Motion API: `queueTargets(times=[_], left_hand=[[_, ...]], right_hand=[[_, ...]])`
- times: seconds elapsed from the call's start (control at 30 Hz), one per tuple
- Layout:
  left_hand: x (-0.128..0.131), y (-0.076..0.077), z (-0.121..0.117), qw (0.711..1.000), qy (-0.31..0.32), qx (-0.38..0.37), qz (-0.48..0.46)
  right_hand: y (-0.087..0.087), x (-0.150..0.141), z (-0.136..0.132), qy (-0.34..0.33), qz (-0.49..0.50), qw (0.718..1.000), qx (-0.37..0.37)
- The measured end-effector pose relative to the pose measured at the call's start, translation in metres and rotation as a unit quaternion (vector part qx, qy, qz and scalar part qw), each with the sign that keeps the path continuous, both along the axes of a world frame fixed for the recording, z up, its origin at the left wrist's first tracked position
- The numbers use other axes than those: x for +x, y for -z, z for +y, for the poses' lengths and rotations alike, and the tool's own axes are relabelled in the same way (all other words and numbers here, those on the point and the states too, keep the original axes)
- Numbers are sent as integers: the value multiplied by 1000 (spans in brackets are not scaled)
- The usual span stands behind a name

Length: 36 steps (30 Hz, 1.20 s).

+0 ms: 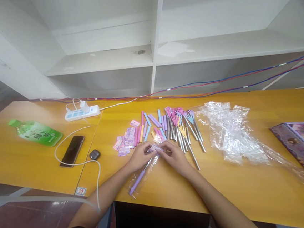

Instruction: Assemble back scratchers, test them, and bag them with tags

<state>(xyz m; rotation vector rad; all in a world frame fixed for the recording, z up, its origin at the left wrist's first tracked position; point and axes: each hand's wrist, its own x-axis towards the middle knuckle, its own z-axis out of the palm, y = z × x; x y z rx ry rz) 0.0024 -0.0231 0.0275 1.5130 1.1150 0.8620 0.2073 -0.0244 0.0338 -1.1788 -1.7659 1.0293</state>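
Observation:
In front of me a back scratcher with a purple handle [136, 183] and metal rod lies slanted inside a clear plastic bag [152, 166]. My left hand [140, 157] is closed at the bag's upper end, its fingers pinching a small printed card [153, 148] there. From the other side my right hand [174, 157] pinches the same card; whether the card is inside the bag I cannot tell. Just beyond my hands are loose colored handle tubes [144, 128] and several metal back scratchers with hand-shaped heads [183, 130]. A pile of printed cards [129, 139] is near my left hand.
Clear plastic bags [230, 135] are heaped to the right, beside a purple box [300, 150]. Leftward are a green bottle [39, 133], a phone [72, 150], a black earbud case [94, 154], a white cable [99, 183] and a power strip [82, 113]. White shelving [103, 59] stands behind.

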Motion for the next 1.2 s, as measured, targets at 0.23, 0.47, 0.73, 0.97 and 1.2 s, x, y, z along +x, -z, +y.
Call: queueTargets(times=[0.23, 0.47, 0.73, 0.97, 1.2], left_hand=[[-3, 2, 1, 990, -23, -85, -107], [-4, 5, 3, 978, -23, -130, -161], [-1, -3, -3, 982, 18, -96, -162], [-4, -1, -5, 989, 27, -86, -119], [-4, -6, -3, 983, 28, -88, -158]], right_hand=[[-4, 1, -3, 47, 47, 996, 65], [6, 0, -3, -29, -9, 959, 282], [14, -1, -2, 26, -120, 920, 372], [8, 5, -2, 85, -116, 927, 346], [-3, 2, -5, 106, -12, 979, 174]])
